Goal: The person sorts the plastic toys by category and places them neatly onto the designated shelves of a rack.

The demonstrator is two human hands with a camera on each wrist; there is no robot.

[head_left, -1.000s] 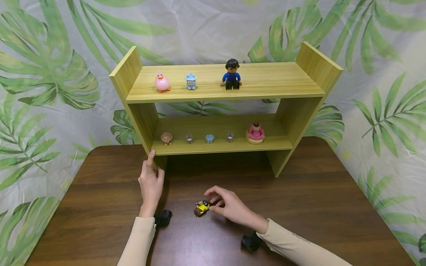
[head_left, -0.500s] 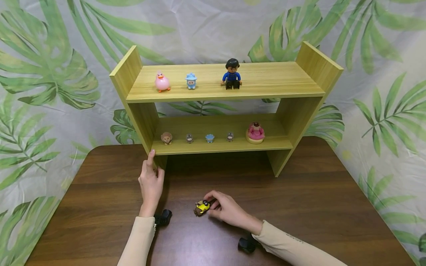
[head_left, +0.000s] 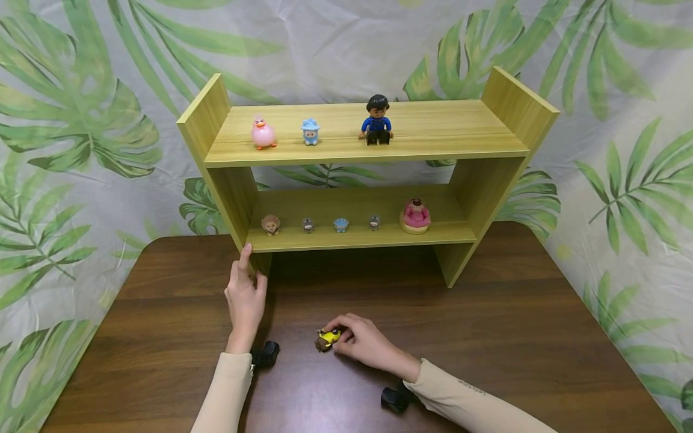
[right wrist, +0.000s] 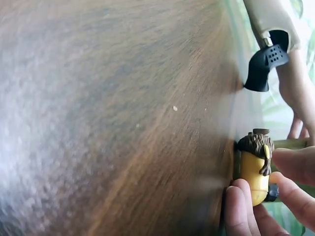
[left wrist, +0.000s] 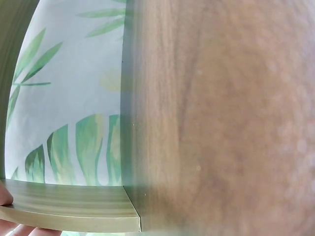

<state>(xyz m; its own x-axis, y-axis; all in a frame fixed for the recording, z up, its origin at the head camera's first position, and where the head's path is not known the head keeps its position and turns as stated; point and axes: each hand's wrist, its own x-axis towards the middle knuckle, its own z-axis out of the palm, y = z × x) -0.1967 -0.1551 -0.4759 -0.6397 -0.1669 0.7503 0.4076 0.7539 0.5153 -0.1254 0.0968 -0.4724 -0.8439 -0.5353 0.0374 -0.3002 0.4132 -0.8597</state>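
In the head view my left hand grips the lower left side panel of the wooden shelf. The left wrist view has the thumb on one face of that panel and fingertips on the other. My right hand pinches a small yellow toy figure lying on the table in front of the shelf. Seen from the right wrist, the figure has a yellow body and a brown textured part at one end, with fingers and thumb on either side of it.
The top board bears a pink bird toy, a light-blue figure and a black-haired doll in blue. Several small figures and a pink bear toy stand on the lower board. The brown table extends around the shelf.
My right hand has moved left onto the yellow toy figure, and its fingers have closed around it. My left hand has stayed on the shelf panel.
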